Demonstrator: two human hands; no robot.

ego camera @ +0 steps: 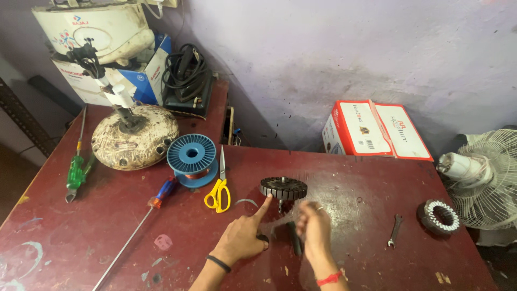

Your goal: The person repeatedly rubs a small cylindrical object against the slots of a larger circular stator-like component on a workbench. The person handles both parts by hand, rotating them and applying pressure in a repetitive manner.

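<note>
A dark round laminated motor core (283,188) stands on its short shaft on the dark red table (350,188). My left hand (243,236) points at it: the index fingertip touches its near left edge and the other fingers are curled, with a small dark piece (263,238) showing at the thumb. My right hand (315,225) is blurred, just right of the core's shaft, fingers loosely stretched forward with nothing visible in them. A black rod (294,238) lies on the table between my two hands.
Yellow-handled scissors (218,191), a blue spool of copper wire (191,157), a long screwdriver (141,221), a green screwdriver (75,175) and a worn fan motor housing (134,136) lie to the left. A small spanner (395,230), a wound stator (440,216) and a table fan (487,175) are on the right. Boxes stand at the back.
</note>
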